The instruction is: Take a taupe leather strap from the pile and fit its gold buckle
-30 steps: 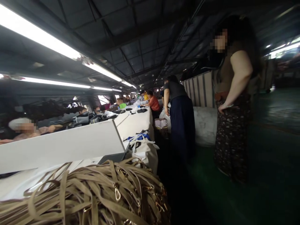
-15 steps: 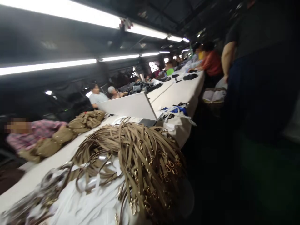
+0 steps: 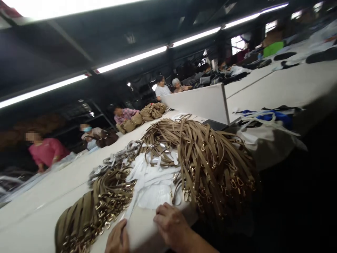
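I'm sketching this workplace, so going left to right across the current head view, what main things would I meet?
Person in a pink top → smaller bundle of straps → left hand → right hand → larger strap pile → blue cloth.

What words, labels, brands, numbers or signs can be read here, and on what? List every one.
None can be read.
Tan straps: no legible text.
White pieces beside them: no legible text.
Upright white panel: no legible text.
Any print farther back is too small or blurred to read.
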The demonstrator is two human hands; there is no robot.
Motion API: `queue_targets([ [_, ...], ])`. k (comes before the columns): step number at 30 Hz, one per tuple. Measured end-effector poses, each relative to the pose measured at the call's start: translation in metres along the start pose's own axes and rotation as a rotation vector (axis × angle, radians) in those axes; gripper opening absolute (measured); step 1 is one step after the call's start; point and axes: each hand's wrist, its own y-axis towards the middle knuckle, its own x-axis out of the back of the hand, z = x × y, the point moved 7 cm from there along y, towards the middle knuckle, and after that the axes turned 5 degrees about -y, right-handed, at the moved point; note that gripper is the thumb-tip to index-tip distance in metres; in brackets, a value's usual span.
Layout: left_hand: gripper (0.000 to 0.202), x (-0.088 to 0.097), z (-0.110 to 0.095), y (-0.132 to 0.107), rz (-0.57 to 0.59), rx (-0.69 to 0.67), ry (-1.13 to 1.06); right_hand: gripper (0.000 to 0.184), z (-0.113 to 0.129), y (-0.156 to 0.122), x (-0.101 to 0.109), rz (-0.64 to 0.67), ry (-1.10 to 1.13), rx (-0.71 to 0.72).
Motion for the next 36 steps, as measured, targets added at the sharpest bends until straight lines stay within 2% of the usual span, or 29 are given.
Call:
queue_targets([
  [3,0.037,0.0,-0.009,-0.01,0.048,-0.019,0.027,0.012,0.004,-0.002,0.019,0.021,0.085,-0.037],
  [6,0.037,0.003,-0.019,-0.014,0.059,0.014,-0.031,0.014,0.008,0.001,0.026,0.046,0.122,-0.074],
  [12,0.033,0.006,-0.011,-0.012,0.036,0.13,-0.138,0.019,0.009,0.003,0.025,0.058,0.159,-0.098],
  [19,0.038,0.006,-0.016,-0.012,-0.013,0.154,-0.053,0.016,0.009,0.008,0.026,0.098,0.158,-0.049],
  [25,0.036,0.005,-0.011,-0.007,0.019,0.171,-0.016,0.012,0.009,0.007,0.026,0.076,0.131,-0.055],
  [30,0.035,0.008,-0.016,-0.008,0.027,0.153,-0.034,0.012,0.009,0.008,0.027,0.075,0.13,-0.069],
  [34,0.036,0.011,-0.017,-0.012,-0.017,0.157,-0.025,0.014,0.007,0.008,0.025,0.083,0.165,-0.075],
  [36,0.041,0.017,-0.013,0.001,-0.087,0.176,-0.01,0.015,0.006,0.009,0.023,0.082,0.189,-0.068],
])
